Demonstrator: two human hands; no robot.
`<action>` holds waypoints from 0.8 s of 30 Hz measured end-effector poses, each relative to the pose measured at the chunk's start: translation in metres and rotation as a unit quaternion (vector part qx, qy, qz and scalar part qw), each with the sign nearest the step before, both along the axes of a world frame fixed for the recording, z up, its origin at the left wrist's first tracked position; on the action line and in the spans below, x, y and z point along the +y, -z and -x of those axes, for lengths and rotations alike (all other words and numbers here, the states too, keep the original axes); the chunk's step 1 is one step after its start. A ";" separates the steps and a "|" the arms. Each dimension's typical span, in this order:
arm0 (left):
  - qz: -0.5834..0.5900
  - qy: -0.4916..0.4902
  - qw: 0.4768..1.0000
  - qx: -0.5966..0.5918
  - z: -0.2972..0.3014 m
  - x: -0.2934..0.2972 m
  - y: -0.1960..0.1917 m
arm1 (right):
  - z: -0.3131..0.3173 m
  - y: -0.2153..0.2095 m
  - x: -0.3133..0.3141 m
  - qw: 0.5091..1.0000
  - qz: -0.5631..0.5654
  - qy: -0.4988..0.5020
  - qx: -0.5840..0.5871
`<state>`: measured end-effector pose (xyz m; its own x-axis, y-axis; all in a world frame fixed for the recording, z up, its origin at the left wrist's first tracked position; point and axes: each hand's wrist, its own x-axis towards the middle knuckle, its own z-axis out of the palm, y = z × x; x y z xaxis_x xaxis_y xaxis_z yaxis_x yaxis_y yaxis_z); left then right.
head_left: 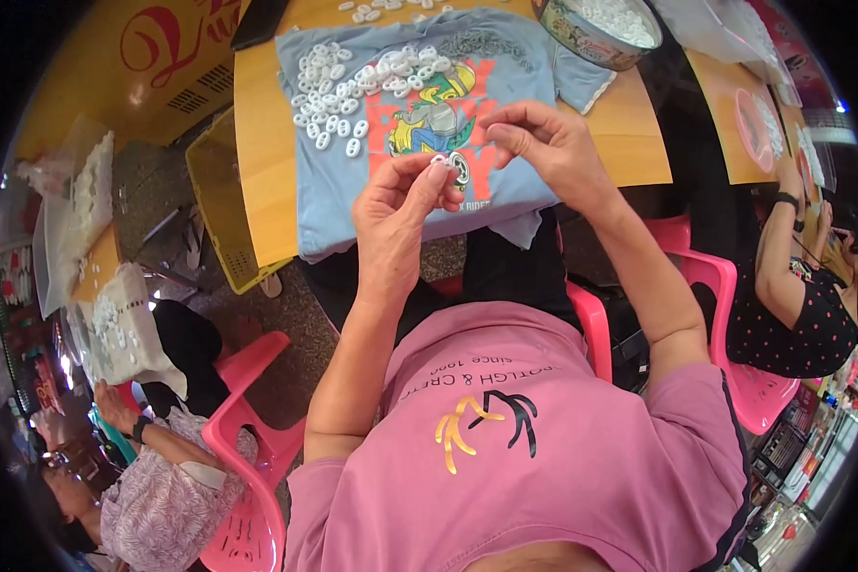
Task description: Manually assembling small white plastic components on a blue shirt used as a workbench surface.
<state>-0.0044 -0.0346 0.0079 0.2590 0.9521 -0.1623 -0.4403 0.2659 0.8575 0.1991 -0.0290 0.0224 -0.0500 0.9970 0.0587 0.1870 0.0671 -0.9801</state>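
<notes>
My left hand (396,210) pinches a small white oval plastic piece (439,161) between thumb and fingertips, over a blue printed T-shirt (329,214) spread on the table. To its right, my right hand (553,153) is raised with thumb and forefinger together. Whatever it may hold is too small to make out. A heap of white oval two-holed pieces (338,95) lies on the shirt's upper left. Near the shirt's far right edge is a scatter of tiny grey pieces (486,44).
A round tin (601,43) of white pieces stands at the table's (629,124) far right. More white pieces lie at the far edge. A yellow crate (221,205) is beside the table's left side. People sit on pink chairs (257,448) at both sides.
</notes>
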 end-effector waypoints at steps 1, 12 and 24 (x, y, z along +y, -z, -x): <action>-0.003 0.006 1.000 -0.013 -0.001 0.000 -0.003 | 0.007 -0.002 -0.004 0.998 0.014 -0.016 0.064; -0.035 0.002 0.999 -0.042 -0.006 -0.003 -0.015 | 0.042 -0.006 -0.019 0.966 0.055 0.014 0.254; -0.062 0.013 0.998 -0.029 -0.005 -0.003 -0.018 | 0.048 -0.010 -0.017 0.958 0.057 0.013 0.281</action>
